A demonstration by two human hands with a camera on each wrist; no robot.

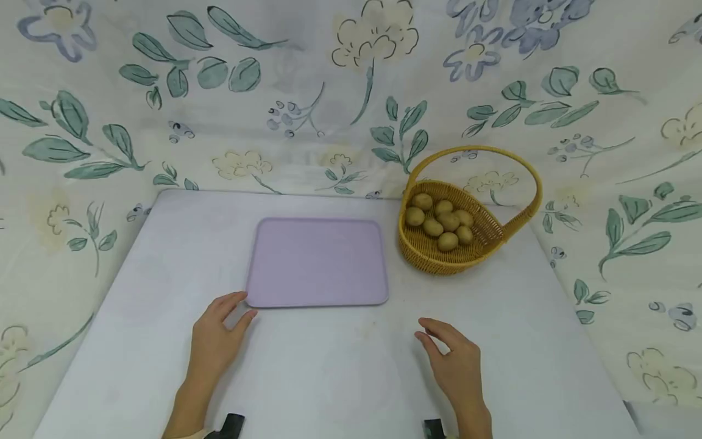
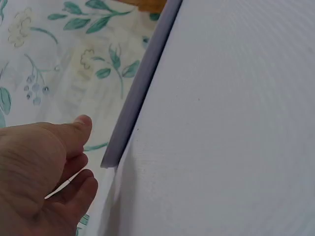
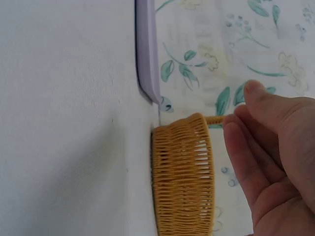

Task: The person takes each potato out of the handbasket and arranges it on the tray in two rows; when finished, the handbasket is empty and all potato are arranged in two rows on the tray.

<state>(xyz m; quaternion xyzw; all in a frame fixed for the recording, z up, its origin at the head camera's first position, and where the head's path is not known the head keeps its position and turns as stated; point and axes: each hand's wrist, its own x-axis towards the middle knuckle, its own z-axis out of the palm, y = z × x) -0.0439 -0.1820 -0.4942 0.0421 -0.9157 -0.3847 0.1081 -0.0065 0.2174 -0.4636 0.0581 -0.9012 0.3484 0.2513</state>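
Note:
A flat lilac tray (image 1: 318,262) lies on the white table, its surface bare. My left hand (image 1: 216,334) is beside the tray's near left corner, fingers loosely bent; whether a fingertip touches the rim is hard to tell. In the left wrist view that hand (image 2: 47,172) holds nothing, and the tray's edge (image 2: 138,93) runs past it. To the tray's right stands a yellow wicker basket (image 1: 439,262) with several potatoes (image 1: 448,221) inside. My right hand (image 1: 454,363) hovers in front of the basket, thumb and fingers apart with nothing between them.
The basket's tall handle (image 1: 477,148) arches up and leans to the right. A floral cloth (image 1: 307,91) hangs behind the white table (image 1: 329,378) and along both sides. Black straps of the wrist cameras show at both wrists.

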